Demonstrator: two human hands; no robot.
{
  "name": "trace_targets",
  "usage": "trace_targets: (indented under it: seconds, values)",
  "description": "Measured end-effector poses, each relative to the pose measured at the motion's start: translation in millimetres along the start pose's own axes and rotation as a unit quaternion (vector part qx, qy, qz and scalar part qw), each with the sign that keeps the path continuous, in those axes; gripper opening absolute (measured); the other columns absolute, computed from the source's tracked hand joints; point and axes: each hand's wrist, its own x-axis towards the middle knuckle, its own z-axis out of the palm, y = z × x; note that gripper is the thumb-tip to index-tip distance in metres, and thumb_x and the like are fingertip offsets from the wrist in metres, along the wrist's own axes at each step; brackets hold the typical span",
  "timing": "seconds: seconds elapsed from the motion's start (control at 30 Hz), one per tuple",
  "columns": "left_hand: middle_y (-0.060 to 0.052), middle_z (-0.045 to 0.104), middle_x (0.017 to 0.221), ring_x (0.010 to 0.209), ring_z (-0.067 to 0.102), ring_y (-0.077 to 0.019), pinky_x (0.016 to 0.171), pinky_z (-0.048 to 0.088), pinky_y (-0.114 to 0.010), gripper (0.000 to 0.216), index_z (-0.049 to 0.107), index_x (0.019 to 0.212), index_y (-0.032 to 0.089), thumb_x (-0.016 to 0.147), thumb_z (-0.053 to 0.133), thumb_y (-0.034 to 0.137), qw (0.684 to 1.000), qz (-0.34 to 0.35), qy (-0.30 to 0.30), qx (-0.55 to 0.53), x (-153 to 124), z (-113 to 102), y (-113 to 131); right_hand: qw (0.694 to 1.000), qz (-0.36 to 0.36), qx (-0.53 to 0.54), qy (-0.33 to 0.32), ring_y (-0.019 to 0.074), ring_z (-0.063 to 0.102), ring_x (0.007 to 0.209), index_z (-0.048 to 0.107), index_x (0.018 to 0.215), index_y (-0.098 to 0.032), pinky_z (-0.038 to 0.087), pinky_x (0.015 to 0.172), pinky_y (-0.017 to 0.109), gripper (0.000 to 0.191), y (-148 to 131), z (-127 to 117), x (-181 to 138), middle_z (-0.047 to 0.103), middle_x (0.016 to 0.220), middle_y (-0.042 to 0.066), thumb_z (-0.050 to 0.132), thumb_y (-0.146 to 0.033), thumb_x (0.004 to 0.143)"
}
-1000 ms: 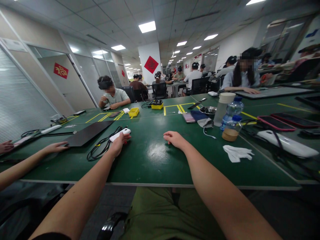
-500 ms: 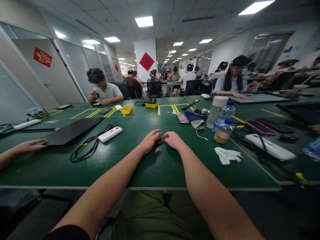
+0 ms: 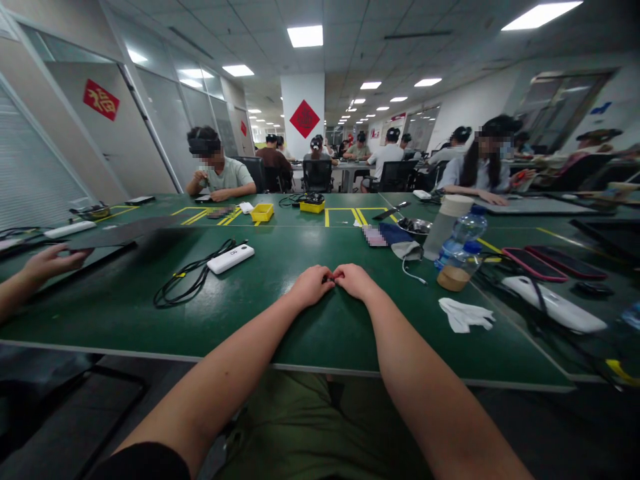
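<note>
My left hand [image 3: 311, 287] and my right hand [image 3: 356, 280] rest together on the green table [image 3: 280, 327], right in front of me. Both have their fingers curled, and the fingertips touch each other. A small red thing [image 3: 337, 274] shows between the fingertips; I cannot make out what it is. A white power bank [image 3: 231, 258] lies to the left of my left hand, with a black cable [image 3: 185, 283] coiled beside it.
A crumpled white tissue [image 3: 465, 315], a water bottle [image 3: 463, 243], a white cup [image 3: 445, 223], phones [image 3: 535, 263] and a white device [image 3: 555, 303] lie to the right. A co-worker's hand [image 3: 47, 261] touches a dark laptop [image 3: 125, 233] at left. People sit at the far tables.
My left hand left the power bank and moved right until it met my right hand. The co-worker's hand pulled back to the left, and the laptop has shifted.
</note>
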Motion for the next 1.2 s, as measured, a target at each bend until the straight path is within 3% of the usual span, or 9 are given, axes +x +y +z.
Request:
trace_targets:
  seconds: [0.13, 0.27, 0.57, 0.8, 1.03, 1.2]
  values:
    - [-0.001, 0.065, 0.079, 0.067, 0.057, -0.0122, 0.064, 0.044, -0.023, 0.024, 0.063, 0.099, 0.017, 0.076, 0.058, 0.018, 0.988, -0.052, 0.01, -0.146, -0.9, -8.0, -6.6, 0.989, 0.026, 0.143, 0.02, 0.0116, 0.06, 0.059, 0.064, 0.085, -0.017, 0.043, 0.057, 0.021, 0.013, -2.4, 1.3, 0.3, 0.066, 0.068, 0.001, 0.056, -0.014, 0.075]
    - [0.0, 0.063, 0.071, 0.057, 0.054, -0.0092, 0.054, 0.041, -0.019, 0.023, 0.064, 0.096, 0.014, 0.074, 0.06, 0.017, 0.965, -0.088, -0.01, -0.248, -0.3, -9.1, -12.5, 0.941, 0.064, 0.332, -0.006, 0.0109, 0.062, 0.057, 0.061, 0.087, -0.015, 0.046, 0.052, 0.019, 0.017, -7.0, 5.9, 1.3, 0.065, 0.065, 0.002, 0.053, -0.008, 0.074]
    - [-0.003, 0.064, 0.077, 0.062, 0.06, -0.0105, 0.06, 0.049, -0.024, 0.031, 0.054, 0.108, 0.015, 0.078, 0.06, 0.018, 0.893, -0.131, 0.014, -0.43, -0.6, -4.7, -15.5, 0.882, 0.114, 0.457, 0.005, 0.0107, 0.062, 0.053, 0.059, 0.088, -0.015, 0.049, 0.048, 0.02, 0.025, -9.7, 7.4, 1.3, 0.065, 0.068, 0.002, 0.051, -0.002, 0.068]
    - [-0.002, 0.063, 0.077, 0.067, 0.061, -0.0102, 0.064, 0.049, -0.023, 0.026, 0.055, 0.1, 0.014, 0.074, 0.061, 0.013, 0.901, -0.115, 0.019, -0.418, -0.2, -3.0, -18.2, 0.84, 0.114, 0.53, -0.006, 0.0111, 0.064, 0.064, 0.062, 0.079, -0.012, 0.052, 0.061, 0.021, 0.013, -11.9, 4.4, -2.6, 0.066, 0.071, 0.005, 0.06, -0.005, 0.068]
    - [-0.001, 0.064, 0.077, 0.062, 0.056, -0.0088, 0.059, 0.044, -0.021, 0.023, 0.062, 0.095, 0.014, 0.072, 0.062, 0.017, 0.93, -0.12, 0.03, -0.347, -1.6, -7.4, -21.1, 0.852, 0.116, 0.51, 0.013, 0.0103, 0.063, 0.062, 0.061, 0.09, -0.014, 0.048, 0.054, 0.019, 0.033, -12.6, 4.1, -2.5, 0.07, 0.079, 0.005, 0.063, -0.002, 0.06]
    - [-0.002, 0.064, 0.079, 0.062, 0.055, -0.0083, 0.059, 0.043, -0.02, 0.027, 0.063, 0.099, 0.013, 0.073, 0.062, 0.019, 0.924, -0.11, 0.026, -0.366, -2.4, -8.7, -20.3, 0.859, 0.105, 0.501, 0.012, 0.012, 0.064, 0.066, 0.063, 0.076, -0.012, 0.05, 0.059, 0.021, 0.019, -12.2, 5.7, -3.2, 0.068, 0.071, 0.004, 0.065, -0.005, 0.059]
